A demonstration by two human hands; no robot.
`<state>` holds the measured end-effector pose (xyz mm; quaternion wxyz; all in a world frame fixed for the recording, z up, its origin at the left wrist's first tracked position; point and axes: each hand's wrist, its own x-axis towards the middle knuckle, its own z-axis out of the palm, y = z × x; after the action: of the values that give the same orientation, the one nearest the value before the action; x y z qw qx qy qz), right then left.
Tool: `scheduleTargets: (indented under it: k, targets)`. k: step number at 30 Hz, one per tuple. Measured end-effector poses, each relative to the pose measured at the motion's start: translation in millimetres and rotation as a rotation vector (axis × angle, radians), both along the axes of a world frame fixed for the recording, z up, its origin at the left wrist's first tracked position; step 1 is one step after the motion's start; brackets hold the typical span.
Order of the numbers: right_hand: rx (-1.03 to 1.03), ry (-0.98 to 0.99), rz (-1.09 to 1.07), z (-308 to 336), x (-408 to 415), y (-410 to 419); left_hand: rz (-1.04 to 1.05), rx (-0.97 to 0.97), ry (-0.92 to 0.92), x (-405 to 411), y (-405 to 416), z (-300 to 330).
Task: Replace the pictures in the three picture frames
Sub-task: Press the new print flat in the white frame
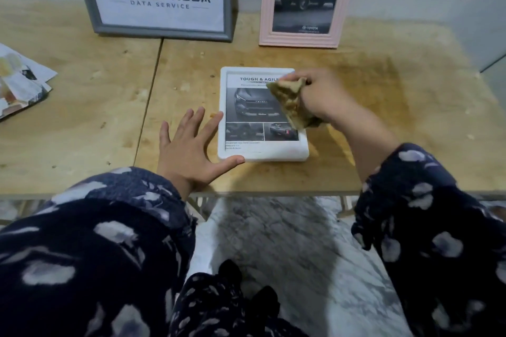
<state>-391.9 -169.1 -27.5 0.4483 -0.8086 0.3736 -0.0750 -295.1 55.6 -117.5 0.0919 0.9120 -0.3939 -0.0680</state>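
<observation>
- My left hand [191, 150] lies spread flat, steadying the white frame [263, 154] at centre.
- My right hand [319, 96] bunches a cloth [290, 102] over its glass.
- Grey frame [161, 30] and pink frame [301, 39], upper middle, stand filled; I judge only wiping remains.

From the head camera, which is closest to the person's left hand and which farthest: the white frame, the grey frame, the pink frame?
From the left hand:
1. White frame, flat on the table, touching its fingers and thumb.
2. Grey frame, standing behind, slightly left.
3. Pink frame, standing at the back right.
</observation>
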Motion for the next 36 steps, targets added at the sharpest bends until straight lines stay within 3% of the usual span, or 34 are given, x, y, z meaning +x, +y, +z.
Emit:
scheduleTargets:
  k: [3, 5, 9, 13, 19, 25, 27, 29, 33, 36]
  targets:
    - [-0.215, -0.09, -0.045, 9, 26, -25, 0.004, 0.002, 0.009, 0, 0, -1]
    - [-0.394, 0.009, 0.015, 0, 36, -40, 0.005, -0.003, 0.013, 1, -1, -2]
    - [-0.445, 0.238, 0.255, -42, 29, -38, 0.002, 0.0, 0.009, 0, 0, -1]
    - [-0.568, 0.263, 0.218, -55, 18, -19, 0.009, -0.001, 0.009, -1, -1, 0]
    - [-0.543, 0.323, 0.144, -60, -15, 15, 0.007, -0.002, 0.007, -3, -1, 0]
    - [-0.47, 0.141, 0.114, -59, -56, 39, 0.007, 0.006, -0.004, -3, -1, 0]
    - [-0.517, 0.071, 0.06, -58, -63, 49, 0.007, 0.004, -0.008, -2, -1, 0]
    - [-0.722, -0.001, -0.002, -56, -70, 62, 0.001, 0.004, -0.008, -3, -1, 1]
    - [-0.928, 0.154, -0.094, -52, -77, 79, 0.002, 0.01, -0.012, -2, 0, 0]
    - [-0.755, 0.197, -0.025, -51, -78, 92, -0.002, 0.011, -0.015, -2, -1, 0]
